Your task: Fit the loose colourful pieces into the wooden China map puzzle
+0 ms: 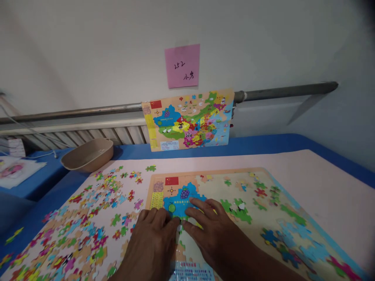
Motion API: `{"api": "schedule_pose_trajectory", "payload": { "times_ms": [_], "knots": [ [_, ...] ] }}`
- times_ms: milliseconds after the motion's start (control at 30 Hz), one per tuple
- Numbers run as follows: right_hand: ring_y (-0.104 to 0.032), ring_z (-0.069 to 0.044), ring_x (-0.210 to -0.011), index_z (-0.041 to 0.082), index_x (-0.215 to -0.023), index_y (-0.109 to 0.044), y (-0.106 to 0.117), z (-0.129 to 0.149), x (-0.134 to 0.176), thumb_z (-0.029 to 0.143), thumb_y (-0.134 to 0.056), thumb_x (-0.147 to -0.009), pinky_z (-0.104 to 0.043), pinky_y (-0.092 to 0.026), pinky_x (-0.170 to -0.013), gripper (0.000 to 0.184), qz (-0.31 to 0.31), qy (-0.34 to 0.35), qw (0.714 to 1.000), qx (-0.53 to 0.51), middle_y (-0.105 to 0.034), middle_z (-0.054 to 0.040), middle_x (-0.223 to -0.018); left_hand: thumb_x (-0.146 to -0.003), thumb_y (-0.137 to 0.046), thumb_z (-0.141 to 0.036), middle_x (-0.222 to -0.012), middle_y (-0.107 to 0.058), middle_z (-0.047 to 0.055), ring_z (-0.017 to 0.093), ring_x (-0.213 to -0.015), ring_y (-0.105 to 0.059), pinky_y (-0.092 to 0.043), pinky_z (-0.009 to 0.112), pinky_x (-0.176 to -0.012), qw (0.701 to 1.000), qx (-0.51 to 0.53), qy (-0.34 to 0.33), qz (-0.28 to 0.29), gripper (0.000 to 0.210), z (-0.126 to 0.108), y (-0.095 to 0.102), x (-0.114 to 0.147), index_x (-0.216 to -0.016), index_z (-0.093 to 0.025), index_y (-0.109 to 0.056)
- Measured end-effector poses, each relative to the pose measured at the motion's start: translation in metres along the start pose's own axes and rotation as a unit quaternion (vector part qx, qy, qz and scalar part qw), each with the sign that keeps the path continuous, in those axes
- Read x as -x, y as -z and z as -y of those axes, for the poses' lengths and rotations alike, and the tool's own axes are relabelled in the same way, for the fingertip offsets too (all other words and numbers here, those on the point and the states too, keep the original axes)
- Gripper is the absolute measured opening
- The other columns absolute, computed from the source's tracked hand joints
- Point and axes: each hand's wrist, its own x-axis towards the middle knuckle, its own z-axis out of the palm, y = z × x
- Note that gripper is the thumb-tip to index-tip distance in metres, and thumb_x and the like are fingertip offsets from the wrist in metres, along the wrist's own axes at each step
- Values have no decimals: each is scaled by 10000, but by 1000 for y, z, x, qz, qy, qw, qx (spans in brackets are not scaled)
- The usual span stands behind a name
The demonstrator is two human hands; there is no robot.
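Observation:
Both hands rest close together on the puzzle board, just below its joined blue section with grapes and a melon. My left hand has its fingers curled down, closed, with the thumb tip on a small dark green puzzle piece. The fingers hide most of that piece. Opposite it, my right hand lies with fingers apart over the blue section's right edge, its thumb tip beside the same piece. Right of this hand a green puzzle piece group with a white crane lies loose on the board.
Many loose pieces cover the pink sheet at left. More piece clusters lie on the board's right side. A beige basin stands back left. A finished map picture hangs from a metal pipe, below a pink note.

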Motion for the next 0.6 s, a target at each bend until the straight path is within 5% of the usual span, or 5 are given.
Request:
{"api": "schedule_pose_trajectory", "payload": {
  "times_ms": [333,600],
  "knots": [
    [-515,-315,-1365,221,-1198,-702,-2,0,-1,126,-630,-984,-550,-425,-1084,244,-4,-4,1000,2,-707,-75,-1283,-789,-657,-103,-917,-655,35,253,-804,-546,-332,428,-755,997,-69,-36,-5,285,-6,2,-3,-1032,-250,-673],
    [-522,-310,-1357,218,-1172,-703,-1,0,-1,161,-633,-1007,-532,-398,-1098,188,-8,-7,1000,-2,-710,-77,-1278,-874,-600,-105,-976,-666,36,252,-849,-557,-331,428,-759,1000,1,-20,9,221,-4,3,-4,-1029,-248,-667]
  ]
}}
